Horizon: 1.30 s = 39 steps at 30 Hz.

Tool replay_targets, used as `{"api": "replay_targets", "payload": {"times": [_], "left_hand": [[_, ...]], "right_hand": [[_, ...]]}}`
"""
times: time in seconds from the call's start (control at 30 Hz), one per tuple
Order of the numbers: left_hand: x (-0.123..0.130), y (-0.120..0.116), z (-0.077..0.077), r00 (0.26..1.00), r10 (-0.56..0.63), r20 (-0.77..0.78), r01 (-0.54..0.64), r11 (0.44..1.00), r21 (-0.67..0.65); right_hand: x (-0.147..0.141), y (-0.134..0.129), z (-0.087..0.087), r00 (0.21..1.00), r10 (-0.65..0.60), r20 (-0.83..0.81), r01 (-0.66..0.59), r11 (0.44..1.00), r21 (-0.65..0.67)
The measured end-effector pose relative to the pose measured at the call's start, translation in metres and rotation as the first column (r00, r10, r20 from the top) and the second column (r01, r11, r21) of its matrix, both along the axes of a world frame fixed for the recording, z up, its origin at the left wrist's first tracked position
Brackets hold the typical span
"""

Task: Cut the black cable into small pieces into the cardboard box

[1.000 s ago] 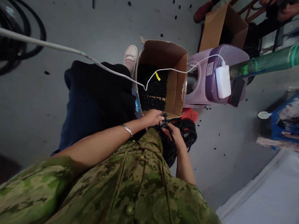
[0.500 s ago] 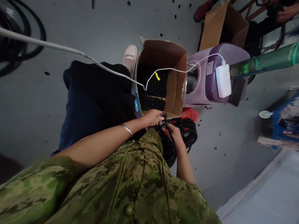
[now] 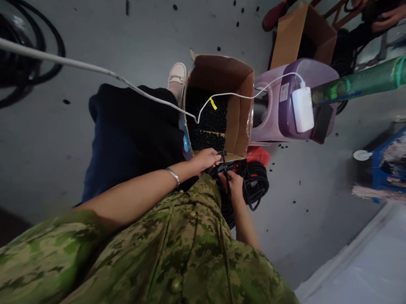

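My left hand (image 3: 206,160), with a silver bangle on its wrist, is closed in a pinch at the near edge of an open cardboard box (image 3: 238,126). Between its fingertips is the end of a black cord (image 3: 225,165); a small dark part there is too small to make out. My right hand (image 3: 234,183) is closed around the same cord, a little lower and to the right. Beneath and beside it lies a coil of black cord (image 3: 258,182), partly over my lap. Many small black pieces (image 3: 209,141) lie inside the box.
A white cable (image 3: 151,95) with a yellow tag crosses above the box to a white power bank (image 3: 303,109) on a purple plastic stool (image 3: 284,107). A green tube (image 3: 370,78) juts in from the right. Another person's hand (image 3: 392,19) is near a second box (image 3: 289,34).
My right hand has shifted slightly up and left along the cord, and the cord between my hands has changed its slant. My left hand stays nearly in place.
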State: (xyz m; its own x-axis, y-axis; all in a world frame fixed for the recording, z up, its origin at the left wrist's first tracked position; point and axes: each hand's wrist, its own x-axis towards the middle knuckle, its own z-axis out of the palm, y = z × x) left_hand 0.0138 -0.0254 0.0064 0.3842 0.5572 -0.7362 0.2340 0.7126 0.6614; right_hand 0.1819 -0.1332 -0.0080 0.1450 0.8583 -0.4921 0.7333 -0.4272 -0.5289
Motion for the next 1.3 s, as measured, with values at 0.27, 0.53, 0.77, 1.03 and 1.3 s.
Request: {"api": "replay_targets", "payload": {"times": [0.27,0.53,0.77,1.03,1.3], "left_hand": [[-0.003,-0.002,0.003,0.989,0.146,-0.027,-0.147,0.989,-0.022],[-0.002,0.0,-0.007,0.985,0.162,-0.065,-0.145,0.967,0.211],[-0.003,0.002,-0.006,0.989,0.097,-0.109,-0.071,0.973,0.221],[-0.003,0.002,-0.006,0.989,0.06,-0.132,-0.024,0.965,0.261],[-0.003,0.003,-0.005,0.99,0.007,-0.14,0.033,0.958,0.285]], "right_hand": [[-0.01,0.005,-0.005,0.995,-0.096,0.026,0.095,0.995,0.03],[-0.008,0.012,0.002,0.994,-0.037,-0.104,0.034,0.999,-0.029],[-0.012,0.017,0.012,0.96,-0.022,-0.28,0.006,0.998,-0.056],[-0.011,0.021,0.009,0.957,-0.055,-0.283,0.034,0.996,-0.078],[-0.015,0.024,0.008,0.955,-0.056,-0.292,0.043,0.998,-0.051]]}}
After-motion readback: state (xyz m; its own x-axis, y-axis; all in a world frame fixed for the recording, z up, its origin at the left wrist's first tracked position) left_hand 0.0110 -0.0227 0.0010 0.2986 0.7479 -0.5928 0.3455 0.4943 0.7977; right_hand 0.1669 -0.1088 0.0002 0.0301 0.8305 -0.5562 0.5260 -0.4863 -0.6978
